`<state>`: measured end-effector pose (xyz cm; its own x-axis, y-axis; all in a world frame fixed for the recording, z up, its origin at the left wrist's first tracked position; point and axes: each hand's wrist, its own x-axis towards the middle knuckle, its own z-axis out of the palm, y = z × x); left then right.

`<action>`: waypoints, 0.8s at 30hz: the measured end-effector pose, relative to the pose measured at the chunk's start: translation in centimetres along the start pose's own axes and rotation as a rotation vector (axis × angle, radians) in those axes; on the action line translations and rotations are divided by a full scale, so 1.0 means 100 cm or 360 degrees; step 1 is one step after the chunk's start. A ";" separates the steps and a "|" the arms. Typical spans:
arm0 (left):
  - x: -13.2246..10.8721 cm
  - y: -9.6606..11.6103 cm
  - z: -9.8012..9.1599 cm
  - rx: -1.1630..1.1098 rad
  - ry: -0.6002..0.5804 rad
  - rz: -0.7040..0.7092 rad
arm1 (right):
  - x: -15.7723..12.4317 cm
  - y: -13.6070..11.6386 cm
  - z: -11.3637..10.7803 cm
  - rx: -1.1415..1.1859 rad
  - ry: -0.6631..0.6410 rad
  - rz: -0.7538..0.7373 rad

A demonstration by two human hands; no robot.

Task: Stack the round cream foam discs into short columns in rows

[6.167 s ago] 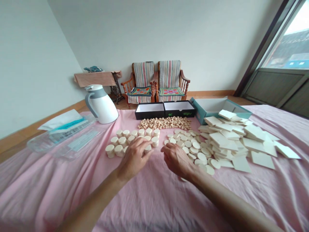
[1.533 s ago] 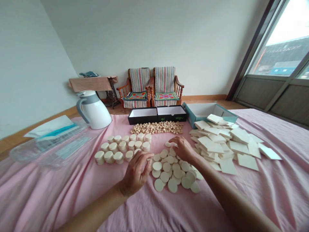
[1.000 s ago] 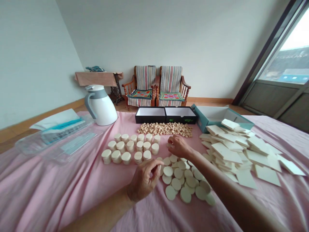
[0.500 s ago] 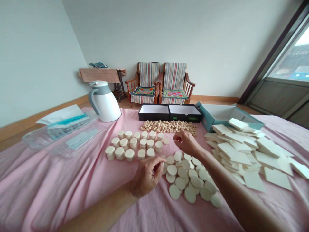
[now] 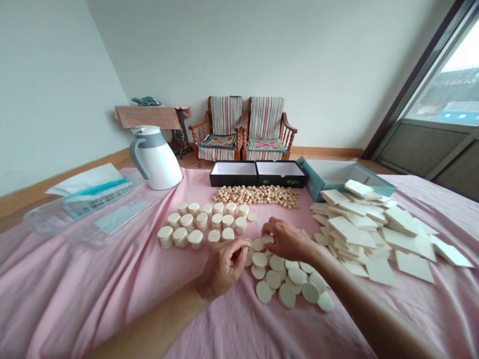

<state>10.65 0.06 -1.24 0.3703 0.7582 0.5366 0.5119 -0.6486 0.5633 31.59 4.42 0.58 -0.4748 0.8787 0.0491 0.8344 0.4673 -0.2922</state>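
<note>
My left hand [image 5: 223,265] is closed in a pinch at the left edge of a loose heap of pale round wooden discs [image 5: 287,295]. What its fingertips hold, if anything, is hidden. At the far side of the heap, the curled fingers of my right hand [image 5: 286,240] grip a disc [image 5: 268,239] by its edge, partly covered by the hand. Short stacks of discs [image 5: 195,239] stand in rows to the left, and a single disc [image 5: 252,217] lies flat at the right end of the back row.
Small wooden beads [image 5: 256,196] lie in front of a black two-part box [image 5: 234,179]. Square pale boards [image 5: 354,232] are piled at right before a teal box [image 5: 318,187]. A white jug [image 5: 159,164] and clear plastic packaging [image 5: 108,214] are at left on the pink cloth [image 5: 157,284].
My right hand has moved back toward me, from beside the single disc to the far edge of the heap. My left hand keeps its pinch. The view has shifted slightly.
</note>
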 end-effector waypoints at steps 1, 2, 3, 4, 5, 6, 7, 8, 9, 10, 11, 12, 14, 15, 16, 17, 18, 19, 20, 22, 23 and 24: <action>0.000 0.000 0.000 0.0007 0.0000 0.0002 | 0.001 0.000 -0.001 -0.0028 0.0023 -0.0009; -0.001 -0.001 0.001 0.0015 0.0001 0.0008 | 0.003 0.002 -0.002 -0.0051 0.0052 -0.0013; -0.001 -0.001 0.001 0.0023 -0.0001 0.0017 | 0.006 0.004 -0.003 -0.0068 0.0085 -0.0016; -0.002 -0.001 0.001 0.0030 -0.0002 0.0029 | 0.009 0.007 -0.005 -0.0078 0.0120 -0.0022; -0.002 0.000 0.001 0.0036 -0.0002 0.0041 | 0.012 0.010 -0.006 -0.0080 0.0155 -0.0035; -0.002 0.000 0.001 0.0040 -0.0002 0.0052 | 0.015 0.014 -0.007 -0.0069 0.0186 -0.0053; -0.002 0.001 0.001 0.0041 0.0001 0.0064 | 0.018 0.018 -0.007 -0.0046 0.0215 -0.0066; -0.001 0.001 0.000 0.0039 0.0006 0.0074 | 0.021 0.023 -0.006 -0.0014 0.0242 -0.0068; -0.001 0.002 0.000 0.0034 0.0010 0.0081 | 0.024 0.027 -0.004 0.0020 0.0267 -0.0053; -0.001 0.002 -0.001 0.0029 0.0014 0.0085 | 0.026 0.030 -0.002 0.0048 0.0291 -0.0014; -0.001 0.003 -0.001 0.0025 0.0017 0.0085 | 0.027 0.034 0.000 0.0063 0.0305 0.0039; -0.001 0.003 -0.001 0.0022 0.0016 0.0083 | 0.028 0.036 0.003 0.0064 0.0305 0.0096; -0.001 0.004 -0.002 0.0018 0.0010 0.0081 | 0.030 0.040 0.009 0.0037 0.0271 0.0172; -0.001 0.004 -0.002 0.0016 0.0008 0.0083 | 0.030 0.041 0.012 0.0019 0.0252 0.0188; -0.001 0.004 -0.002 0.0012 0.0007 0.0089 | 0.030 0.042 0.014 0.0000 0.0236 0.0193; -0.001 0.004 -0.001 0.0007 0.0007 0.0095 | 0.031 0.042 0.015 -0.0019 0.0230 0.0192; -0.001 0.004 -0.001 0.0003 0.0008 0.0101 | 0.032 0.041 0.016 -0.0034 0.0237 0.0190; -0.001 0.005 -0.002 0.0001 0.0006 0.0106 | 0.034 0.040 0.017 -0.0042 0.0256 0.0185; -0.001 0.005 -0.002 0.0001 0.0004 0.0109 | 0.037 0.037 0.017 -0.0042 0.0285 0.0177; -0.001 0.005 -0.002 0.0004 0.0007 0.0111 | 0.043 0.031 0.016 -0.0017 0.0364 0.0154; -0.001 0.005 -0.002 0.0008 0.0008 0.0109 | 0.048 0.027 0.016 0.0001 0.0398 0.0148; -0.001 0.005 -0.002 0.0013 0.0011 0.0106 | 0.052 0.024 0.017 0.0015 0.0418 0.0145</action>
<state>10.68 -0.36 -0.87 0.3986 0.7128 0.5771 0.4926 -0.6972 0.5209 30.62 9.93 -1.47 -0.3081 0.9129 0.2676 0.8672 0.3852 -0.3157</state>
